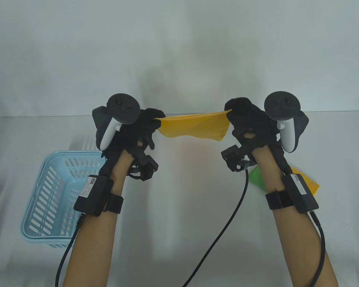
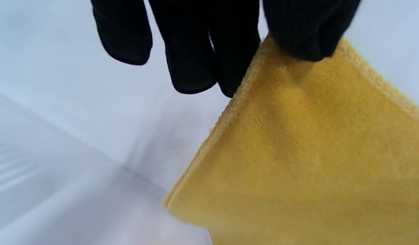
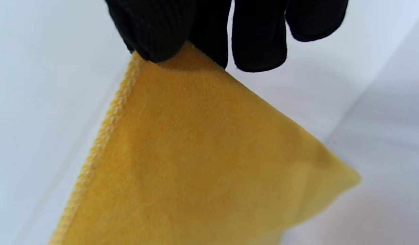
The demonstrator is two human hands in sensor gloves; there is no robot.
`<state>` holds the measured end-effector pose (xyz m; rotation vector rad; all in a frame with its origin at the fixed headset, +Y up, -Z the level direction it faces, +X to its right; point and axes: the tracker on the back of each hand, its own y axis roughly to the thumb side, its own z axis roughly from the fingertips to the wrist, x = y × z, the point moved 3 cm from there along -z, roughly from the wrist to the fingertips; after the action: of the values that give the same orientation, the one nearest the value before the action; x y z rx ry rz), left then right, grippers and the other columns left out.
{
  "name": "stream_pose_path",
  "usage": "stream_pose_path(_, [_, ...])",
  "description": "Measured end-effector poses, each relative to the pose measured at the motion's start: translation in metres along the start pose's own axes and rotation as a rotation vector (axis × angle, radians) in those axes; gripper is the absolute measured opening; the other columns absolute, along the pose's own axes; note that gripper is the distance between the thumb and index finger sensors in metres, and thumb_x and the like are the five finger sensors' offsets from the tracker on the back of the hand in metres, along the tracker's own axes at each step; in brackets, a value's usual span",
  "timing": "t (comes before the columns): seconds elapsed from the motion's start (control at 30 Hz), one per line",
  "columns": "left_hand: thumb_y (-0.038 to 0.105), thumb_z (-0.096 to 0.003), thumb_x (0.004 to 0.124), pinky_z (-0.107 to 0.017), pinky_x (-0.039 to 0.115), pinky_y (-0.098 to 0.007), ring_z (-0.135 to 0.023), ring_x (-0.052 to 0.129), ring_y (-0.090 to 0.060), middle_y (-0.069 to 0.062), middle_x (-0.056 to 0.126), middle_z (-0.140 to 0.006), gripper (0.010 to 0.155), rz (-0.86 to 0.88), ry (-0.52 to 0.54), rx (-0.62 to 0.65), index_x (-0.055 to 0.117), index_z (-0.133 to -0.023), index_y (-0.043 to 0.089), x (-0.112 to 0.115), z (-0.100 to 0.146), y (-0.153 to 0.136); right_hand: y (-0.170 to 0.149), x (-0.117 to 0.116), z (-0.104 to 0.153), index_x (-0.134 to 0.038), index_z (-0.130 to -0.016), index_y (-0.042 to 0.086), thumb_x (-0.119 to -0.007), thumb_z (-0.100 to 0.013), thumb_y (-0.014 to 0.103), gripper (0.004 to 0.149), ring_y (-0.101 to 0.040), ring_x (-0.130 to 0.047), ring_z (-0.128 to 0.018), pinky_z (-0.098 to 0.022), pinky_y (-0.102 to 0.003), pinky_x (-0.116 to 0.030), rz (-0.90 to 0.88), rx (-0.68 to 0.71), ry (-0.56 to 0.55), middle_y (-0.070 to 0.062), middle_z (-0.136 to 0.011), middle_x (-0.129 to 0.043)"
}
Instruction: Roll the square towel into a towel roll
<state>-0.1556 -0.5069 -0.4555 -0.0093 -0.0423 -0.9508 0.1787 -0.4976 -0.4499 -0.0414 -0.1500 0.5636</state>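
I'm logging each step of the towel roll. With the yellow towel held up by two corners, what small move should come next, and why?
Probably lower the yellow towel flat onto the table. The left hand and right hand each pinch a top corner, so it hangs in the air, and rolling likely needs it spread out first.

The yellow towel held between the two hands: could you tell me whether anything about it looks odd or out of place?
Nothing stands out. The yellow towel is stretched in the air, the left hand and right hand each pinching a corner; it sags slightly, with no visible damage.
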Motion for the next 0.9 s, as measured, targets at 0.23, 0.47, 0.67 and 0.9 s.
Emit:
stream_pose_path(0.23, [0.038,-0.0430,0.075,-0.072,0.067,-0.055,-0.092,0.087,-0.024,0.009,0.085,-0.095,0.044,0.015,-0.091,-0.002,0.083,-0.086,0.040,0.056,0.017,-0.038,-0.064,-0.036,0.016,-0.076,-0.077,0.039,-0.078,-0.039,0.030,0.039,-0.031,-0.085,-0.080,-0.062,-0.055,-0.067,-0.048,-0.069,0.140,0.004,-0.088,-0.083])
stream_pose_path(0.47, [0.037,-0.0425,0.076,-0.070,0.069,-0.055,-0.087,0.093,-0.024,0.009,0.091,-0.088,0.044,-0.014,-0.207,0.057,0.084,-0.086,0.038,0.105,0.058,-0.068,-0.126,-0.061,0.060,-0.075,-0.077,0.036,-0.078,-0.039,0.030,0.039,-0.031,-0.087,-0.076,-0.060,-0.055,-0.068,-0.055,-0.083,0.287,0.002,-0.082,-0.087])
stream_pose_path(0.67, [0.037,-0.0422,0.076,-0.069,0.070,-0.055,-0.084,0.094,-0.025,0.008,0.093,-0.087,0.045,-0.099,-0.331,0.107,0.084,-0.086,0.036,0.143,0.095,-0.080,-0.164,-0.073,0.092,-0.076,-0.077,0.035,-0.079,-0.038,0.030,0.039,-0.032,-0.089,-0.075,-0.060,-0.056,-0.069,0.017,-0.094,0.387,0.001,-0.080,-0.089])
stream_pose_path(0.9, [0.036,-0.0416,0.078,-0.067,0.071,-0.055,-0.083,0.095,-0.027,0.006,0.093,-0.086,0.045,-0.175,-0.484,0.125,0.086,-0.086,0.033,0.179,0.117,-0.093,-0.193,-0.093,0.115,-0.078,-0.077,0.033,-0.080,-0.038,0.030,0.039,-0.032,-0.089,-0.075,-0.060,-0.056,-0.069,0.136,-0.108,0.506,0.001,-0.079,-0.091])
